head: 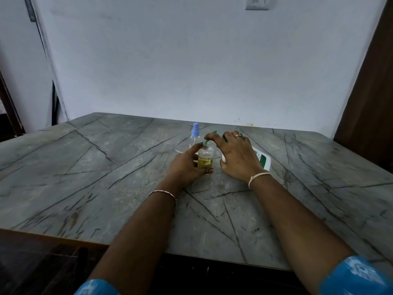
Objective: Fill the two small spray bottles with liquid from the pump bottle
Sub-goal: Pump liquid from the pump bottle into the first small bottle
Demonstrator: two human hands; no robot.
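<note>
A small clear spray bottle point(205, 157) without its cap stands on the table, about a third full of yellow liquid. My left hand point(187, 165) is wrapped around its lower part. The white pump bottle point(262, 159) with a green label is tilted toward it. Its green spout point(209, 139) reaches over the open neck. My right hand point(236, 155) covers the pump head and upper body of that bottle. Behind stands a second clear spray bottle point(195, 136) with its blue spray cap on. It looks empty.
The grey marble-patterned table point(106, 167) runs back to a white wall point(191, 60). A thin white stick-like piece point(178, 151) lies left of the bottles. A dark wooden panel point(370, 92) stands at the right. The table's front edge is near me.
</note>
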